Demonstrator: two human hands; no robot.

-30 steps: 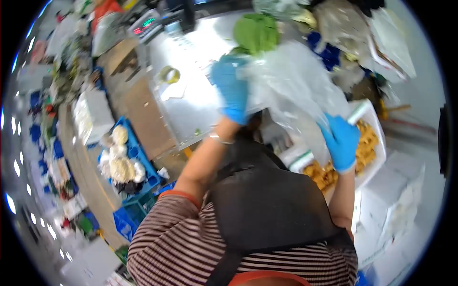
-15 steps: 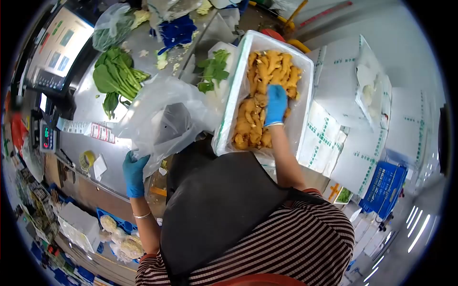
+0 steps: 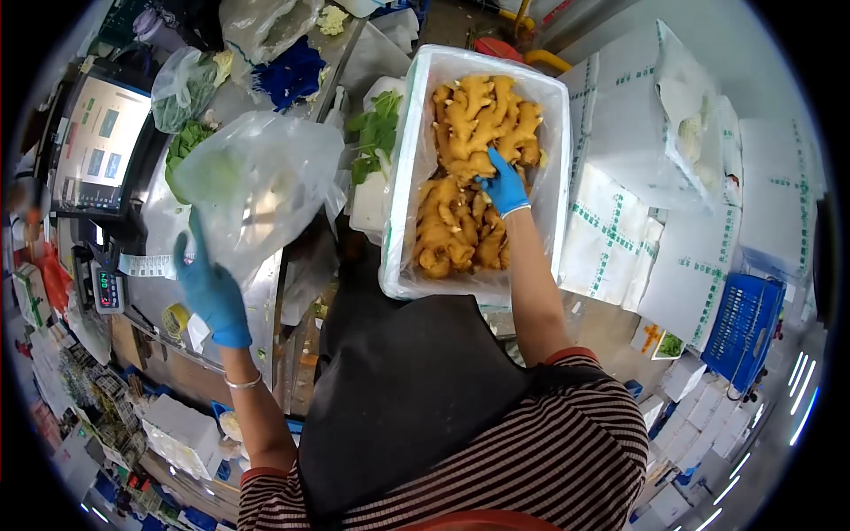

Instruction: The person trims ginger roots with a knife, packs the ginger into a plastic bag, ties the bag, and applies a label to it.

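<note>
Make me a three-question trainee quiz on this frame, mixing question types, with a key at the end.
1. Multiple choice: what is the right hand touching?
A) the screen
B) the ginger
C) the roll of tape
2. True or false: the left hand is in among the ginger too.
3. Fill in the blank: the ginger lies in a white ____.

Key:
1. B. Whether the grip has closed on a piece cannot be told.
2. False. It is by the plastic bag, away from the ginger.
3. Box.
</note>
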